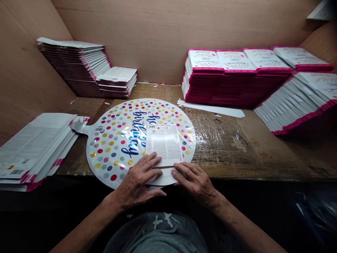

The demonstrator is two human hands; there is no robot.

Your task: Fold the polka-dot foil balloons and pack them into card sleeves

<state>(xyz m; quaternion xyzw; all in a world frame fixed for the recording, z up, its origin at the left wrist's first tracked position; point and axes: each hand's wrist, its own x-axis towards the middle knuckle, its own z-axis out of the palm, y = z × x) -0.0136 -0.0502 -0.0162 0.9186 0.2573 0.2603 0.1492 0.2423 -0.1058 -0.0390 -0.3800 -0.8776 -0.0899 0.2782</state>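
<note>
A flat foil balloon with coloured dots and blue "birthday" lettering lies on the bench, its silver neck pointing left. On its right part rests a white printed card envelope, text side up, with a plain white flap towards me. My left hand lies over the envelope's lower left edge, fingers stretched out and thumb apart. At the lower right corner, my right hand has its fingers closed against the envelope's edge, thumb on the flap. The undersides of both hands are hidden.
Stacks of white-and-pink envelopes line the back right, with a leaning row beside them. More envelope stacks stand back left, and a pile lies front left. White strips lie on the taped cardboard surface. Wooden walls enclose it.
</note>
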